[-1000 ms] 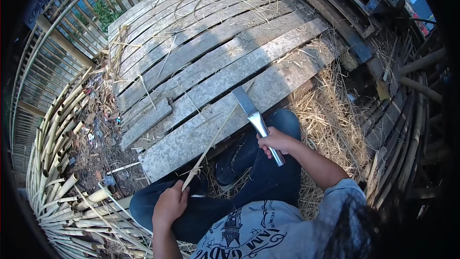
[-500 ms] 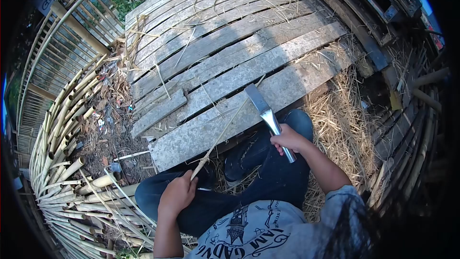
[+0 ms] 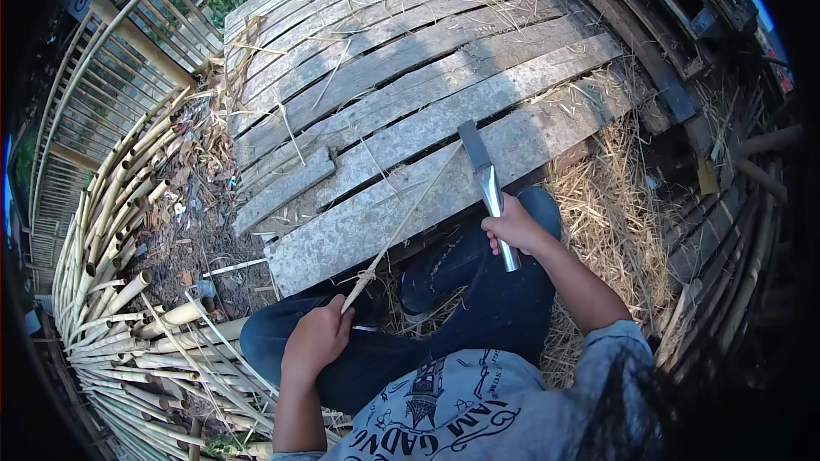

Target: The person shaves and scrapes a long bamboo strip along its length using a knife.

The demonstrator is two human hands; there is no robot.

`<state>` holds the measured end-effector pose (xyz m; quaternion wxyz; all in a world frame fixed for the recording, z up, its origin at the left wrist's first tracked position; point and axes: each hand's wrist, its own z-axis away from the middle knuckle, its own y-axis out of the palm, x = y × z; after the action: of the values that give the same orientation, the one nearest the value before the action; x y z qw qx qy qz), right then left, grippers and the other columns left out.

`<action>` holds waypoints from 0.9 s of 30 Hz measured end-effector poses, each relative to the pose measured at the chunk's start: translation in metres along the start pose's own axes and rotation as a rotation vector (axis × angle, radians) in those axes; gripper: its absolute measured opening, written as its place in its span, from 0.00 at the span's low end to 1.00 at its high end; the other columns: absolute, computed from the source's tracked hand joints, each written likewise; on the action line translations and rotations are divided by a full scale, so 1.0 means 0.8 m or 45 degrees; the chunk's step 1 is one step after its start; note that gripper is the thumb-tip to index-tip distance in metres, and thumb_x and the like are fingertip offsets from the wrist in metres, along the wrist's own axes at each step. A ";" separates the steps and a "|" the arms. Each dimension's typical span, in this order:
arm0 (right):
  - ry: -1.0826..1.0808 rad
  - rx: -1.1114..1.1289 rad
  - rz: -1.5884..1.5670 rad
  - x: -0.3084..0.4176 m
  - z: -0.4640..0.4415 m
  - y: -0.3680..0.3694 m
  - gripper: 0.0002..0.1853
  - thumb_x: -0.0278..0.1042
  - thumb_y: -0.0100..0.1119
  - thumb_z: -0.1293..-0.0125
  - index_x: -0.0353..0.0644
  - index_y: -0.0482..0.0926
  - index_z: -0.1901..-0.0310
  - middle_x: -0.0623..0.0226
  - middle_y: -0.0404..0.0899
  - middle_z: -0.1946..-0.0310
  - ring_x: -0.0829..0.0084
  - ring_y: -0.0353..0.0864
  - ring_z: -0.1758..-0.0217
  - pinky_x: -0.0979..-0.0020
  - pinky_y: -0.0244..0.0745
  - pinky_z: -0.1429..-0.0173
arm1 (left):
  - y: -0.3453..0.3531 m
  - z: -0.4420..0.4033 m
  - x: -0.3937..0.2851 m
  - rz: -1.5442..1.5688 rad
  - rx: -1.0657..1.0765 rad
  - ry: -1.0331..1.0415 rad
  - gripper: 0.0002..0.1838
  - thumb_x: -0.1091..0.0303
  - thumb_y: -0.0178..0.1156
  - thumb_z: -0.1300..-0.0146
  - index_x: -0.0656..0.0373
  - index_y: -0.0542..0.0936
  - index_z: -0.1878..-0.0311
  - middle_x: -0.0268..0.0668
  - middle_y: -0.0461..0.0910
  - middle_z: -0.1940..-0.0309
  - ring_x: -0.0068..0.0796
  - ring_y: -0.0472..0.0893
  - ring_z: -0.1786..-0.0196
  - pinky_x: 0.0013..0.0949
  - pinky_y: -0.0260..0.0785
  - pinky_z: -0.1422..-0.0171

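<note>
My left hand [image 3: 319, 340] is closed around the lower end of a thin bamboo stick [image 3: 400, 235], which has a knobbly node just above my fingers. The stick slants up and away over the nearest plank. In my right hand [image 3: 518, 227] is a cleaver-like tool [image 3: 475, 147] with a dark, broad rectangular blade and a shiny tubular metal handle. My fingers wrap round that handle. The blade is over the planks, and the stick's far tip is close beside its left edge; whether they touch I cannot tell.
A platform of weathered planks [image 3: 393, 132] spreads in front of my crossed legs, with thin strips scattered on it. Many cut bamboo poles [image 3: 128, 290] lie to the left, below a bamboo fence [image 3: 145, 43]. Straw-like shavings [image 3: 611, 230] heap up at the right, near stacked timber [image 3: 632, 51].
The cleaver-like tool has moved a little up and right, its blade turned more upright. The stick has shifted slightly, its node turning, while my left hand stays nearly in place.
</note>
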<state>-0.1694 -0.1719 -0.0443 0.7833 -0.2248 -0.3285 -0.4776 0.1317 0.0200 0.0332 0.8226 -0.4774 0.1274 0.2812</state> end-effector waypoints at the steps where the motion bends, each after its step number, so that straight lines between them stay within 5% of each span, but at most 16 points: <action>1: 0.019 0.030 0.039 0.006 0.007 -0.005 0.18 0.19 0.56 0.41 0.38 0.63 0.51 0.66 0.71 0.78 0.74 0.73 0.83 0.69 0.75 0.81 | 0.000 0.001 0.003 -0.009 -0.001 -0.006 0.11 0.64 0.52 0.29 0.64 0.72 0.60 0.58 0.76 0.76 0.63 0.77 0.66 0.56 0.65 0.63; 8: 0.126 0.080 0.064 -0.001 0.002 -0.019 0.17 0.20 0.57 0.41 0.37 0.66 0.51 0.66 0.71 0.79 0.76 0.73 0.85 0.70 0.73 0.83 | 0.001 -0.003 -0.006 -0.032 0.005 -0.017 0.11 0.63 0.52 0.29 0.62 0.72 0.59 0.56 0.76 0.76 0.62 0.78 0.66 0.56 0.67 0.62; 10: 0.191 0.350 0.200 0.002 0.011 -0.009 0.15 0.21 0.59 0.42 0.36 0.67 0.55 0.66 0.71 0.80 0.76 0.72 0.85 0.71 0.72 0.83 | -0.001 -0.005 -0.005 -0.042 -0.010 -0.020 0.11 0.62 0.52 0.29 0.62 0.72 0.59 0.56 0.77 0.76 0.62 0.78 0.66 0.56 0.67 0.62; 14: 0.005 -0.053 0.008 0.002 -0.008 0.002 0.13 0.21 0.57 0.42 0.37 0.67 0.57 0.66 0.71 0.80 0.76 0.72 0.85 0.71 0.72 0.83 | 0.001 0.000 -0.004 -0.070 -0.017 0.021 0.11 0.62 0.52 0.30 0.62 0.72 0.60 0.55 0.78 0.77 0.60 0.79 0.68 0.57 0.70 0.63; 20: 0.057 0.271 0.308 0.009 0.015 0.002 0.13 0.22 0.58 0.43 0.35 0.69 0.57 0.67 0.72 0.80 0.77 0.73 0.85 0.71 0.72 0.83 | 0.002 -0.001 0.004 -0.047 -0.005 -0.007 0.11 0.62 0.52 0.29 0.62 0.72 0.59 0.56 0.77 0.76 0.61 0.78 0.66 0.57 0.67 0.62; 25: -0.050 -0.031 0.110 -0.008 -0.005 0.005 0.12 0.22 0.58 0.43 0.34 0.69 0.58 0.67 0.72 0.80 0.77 0.73 0.85 0.72 0.72 0.83 | 0.001 -0.001 0.000 -0.053 -0.020 -0.030 0.11 0.63 0.52 0.29 0.62 0.72 0.59 0.55 0.77 0.76 0.61 0.78 0.66 0.57 0.67 0.62; 27: 0.088 0.231 0.229 0.004 0.024 0.013 0.11 0.22 0.58 0.42 0.35 0.69 0.59 0.66 0.72 0.80 0.77 0.73 0.85 0.72 0.72 0.83 | 0.003 0.001 0.003 -0.076 -0.049 0.011 0.10 0.63 0.52 0.29 0.62 0.72 0.59 0.55 0.77 0.76 0.61 0.78 0.66 0.56 0.67 0.62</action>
<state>-0.1648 -0.1569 -0.0293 0.8508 -0.1648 -0.3218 -0.3813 0.1319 0.0225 0.0311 0.8207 -0.4982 0.1112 0.2568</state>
